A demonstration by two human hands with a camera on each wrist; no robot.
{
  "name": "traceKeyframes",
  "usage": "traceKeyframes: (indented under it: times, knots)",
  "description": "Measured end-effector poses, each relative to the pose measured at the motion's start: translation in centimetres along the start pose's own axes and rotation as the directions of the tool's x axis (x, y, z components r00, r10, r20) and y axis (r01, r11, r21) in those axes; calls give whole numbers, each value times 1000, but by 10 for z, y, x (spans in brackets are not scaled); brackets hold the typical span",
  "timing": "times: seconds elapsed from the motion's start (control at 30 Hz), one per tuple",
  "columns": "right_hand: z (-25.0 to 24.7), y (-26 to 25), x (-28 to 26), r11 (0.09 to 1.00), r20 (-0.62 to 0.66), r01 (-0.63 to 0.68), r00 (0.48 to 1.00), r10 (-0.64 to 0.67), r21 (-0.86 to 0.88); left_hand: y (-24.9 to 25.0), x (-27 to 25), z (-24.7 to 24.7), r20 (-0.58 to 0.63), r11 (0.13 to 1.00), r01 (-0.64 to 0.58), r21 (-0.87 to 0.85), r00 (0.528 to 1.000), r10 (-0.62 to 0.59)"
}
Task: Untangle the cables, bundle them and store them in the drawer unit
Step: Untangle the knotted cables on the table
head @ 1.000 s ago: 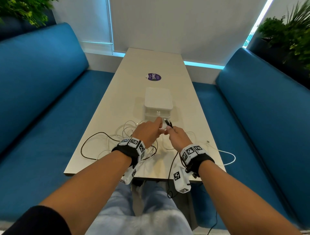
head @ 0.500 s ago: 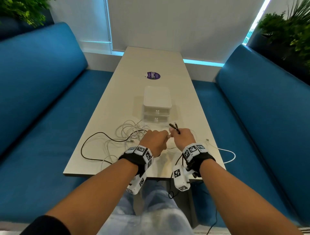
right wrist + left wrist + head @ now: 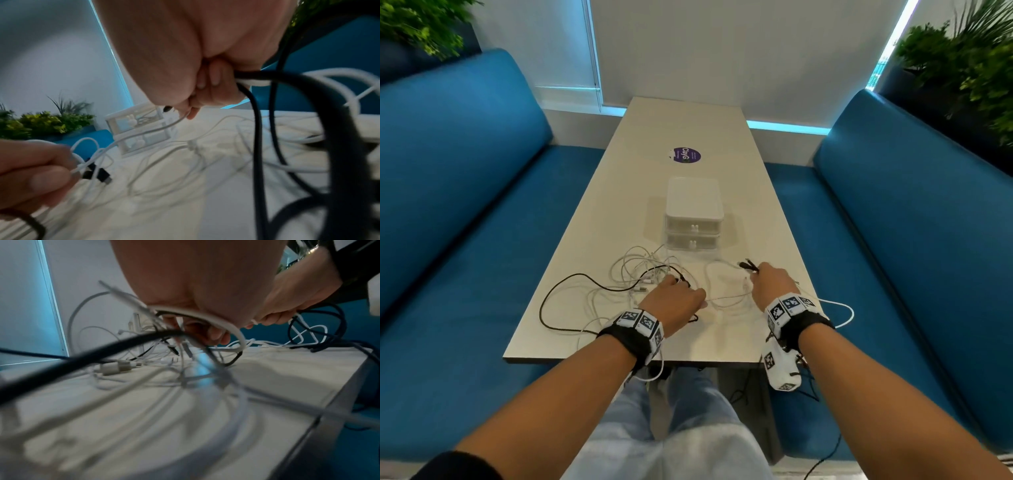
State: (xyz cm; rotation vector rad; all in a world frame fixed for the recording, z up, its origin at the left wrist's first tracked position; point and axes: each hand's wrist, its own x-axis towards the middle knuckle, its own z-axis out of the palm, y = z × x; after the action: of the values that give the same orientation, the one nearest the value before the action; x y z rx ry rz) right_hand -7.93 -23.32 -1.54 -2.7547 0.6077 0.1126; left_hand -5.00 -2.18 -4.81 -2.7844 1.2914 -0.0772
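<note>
White cable (image 3: pixel 726 298) stretches taut between the left hand (image 3: pixel 671 303) and right hand (image 3: pixel 770 284), pinched by both, above the tangle (image 3: pixel 640 274) before the drawer unit (image 3: pixel 693 219).

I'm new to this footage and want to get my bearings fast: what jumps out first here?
A tangle of white and black cables sprawls over the near end of the long pale table, in front of a small white drawer unit. The left hand and right hand each grip cables, with a thin white cable stretched between them. Blue benches flank the table.
</note>
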Motion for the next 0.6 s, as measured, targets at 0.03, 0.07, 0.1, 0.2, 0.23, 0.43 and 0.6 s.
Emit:
traceKeyframes:
  times: [0.03, 0.07, 0.1, 0.2, 0.23, 0.43, 0.6]
  knots:
    - [0, 4, 0, 1000, 2, 6, 1000, -6, -10, -3, -2, 1, 15, 1000, -1, 1, 1000, 1]
    - [0, 5, -1, 999, 13, 34, 999, -34, -3, -4, -3, 1, 30, 1000, 2, 1, 1000, -2]
    - [1, 3, -2, 996, 39, 83, 996, -84, 21, -3, -2, 1, 46, 1000, 6, 9, 999, -6]
    - [5, -18, -10, 962, 134, 244, 956, -260, 123, 5, 6, 0, 66, 999, 2, 49, 998, -6]
    - [6, -26, -13, 944, 149, 288, 938, -311, 159, 8, 8, -1, 69, 999, -7, 49, 998, 3]
    - [11, -49, -26, 849, 179, 339, 881, -437, 405, 9, 8, 2, 128, 991, 20, 130, 991, -37]
    - [11, -45, -24, 917, 240, 347, 890, -388, 196, 3, 5, 5, 75, 997, 18, 80, 997, -24]
